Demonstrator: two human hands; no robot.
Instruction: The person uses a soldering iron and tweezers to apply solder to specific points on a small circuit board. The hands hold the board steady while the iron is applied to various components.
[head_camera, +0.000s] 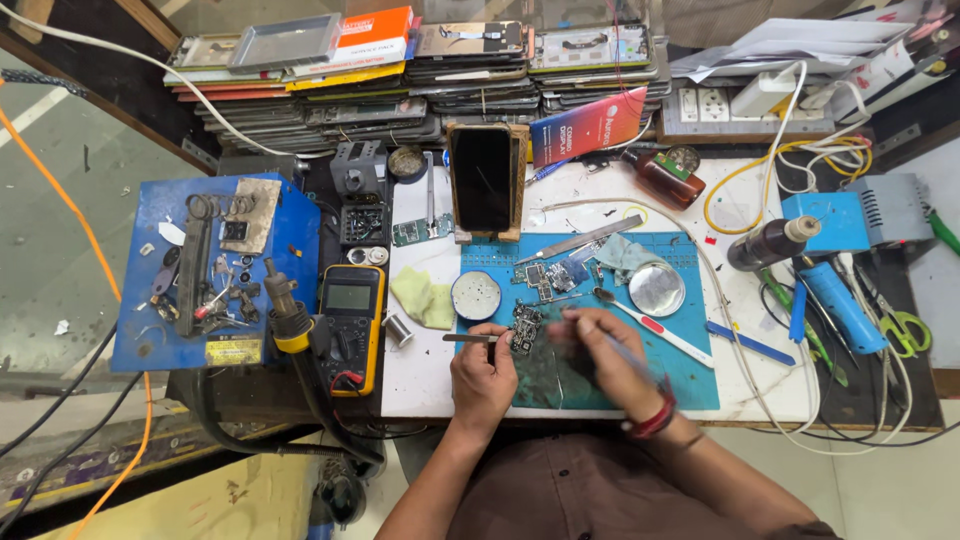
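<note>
Brown-sleeved forearms, nearest: left hand (482, 372) pinching tweezers (470, 338) against the small circuit board (524, 330) on the blue mat (690, 372), right hand (600, 352) blurred, fingers closed around a thin tool; best kept braced, board pinned steady.

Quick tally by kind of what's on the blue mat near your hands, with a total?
Circuit boards: 2 – one at the left hand, board; another.
Round dishes: 2 – white, metal.
Tweezers: 2 – held pair; pair at the mat's top.
Brush, white and red handle: 1.
Total: 7.
The right hand is blurred.
</note>
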